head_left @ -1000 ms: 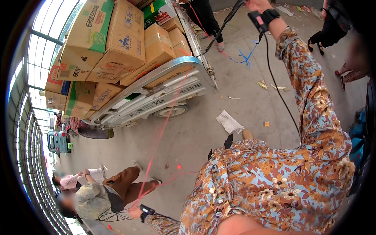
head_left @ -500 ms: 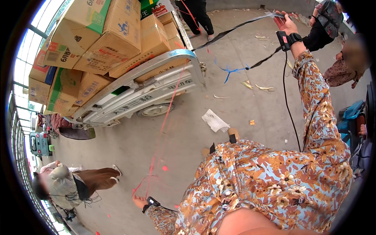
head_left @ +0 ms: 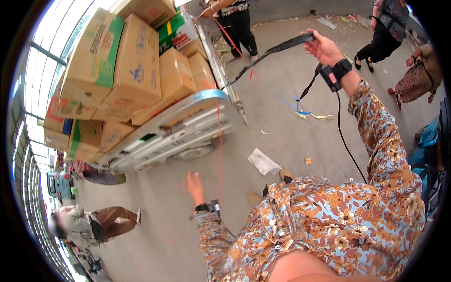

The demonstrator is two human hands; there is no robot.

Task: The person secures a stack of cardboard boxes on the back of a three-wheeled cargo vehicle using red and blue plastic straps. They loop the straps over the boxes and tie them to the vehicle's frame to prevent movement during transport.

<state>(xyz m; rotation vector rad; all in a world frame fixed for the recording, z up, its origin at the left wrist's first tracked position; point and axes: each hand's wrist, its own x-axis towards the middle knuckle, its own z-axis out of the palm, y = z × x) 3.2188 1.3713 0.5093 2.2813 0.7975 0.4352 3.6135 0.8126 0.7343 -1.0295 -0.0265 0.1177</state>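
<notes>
A grey concrete floor (head_left: 291, 134), strewn with pale scraps (head_left: 326, 22), runs back to a plain grey wall (head_left: 286, 11) that curves across the top of the view. Along the left, bright daylight comes through tall glazed panes (head_left: 61, 35) set in a dark metal frame (head_left: 47, 52), bent by the lens.

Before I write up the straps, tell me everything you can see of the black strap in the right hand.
The black strap is a flat, flexible band that looks like rubber or plastic. It runs, slightly curved, through the air from near the end of the cargo vehicle's pale-blue rail to the right hand, looking wider there and touching the fingers. Below the hand, a narrower, twisted dark length runs toward a blue cord; the hand hides whether both are one piece.
</notes>
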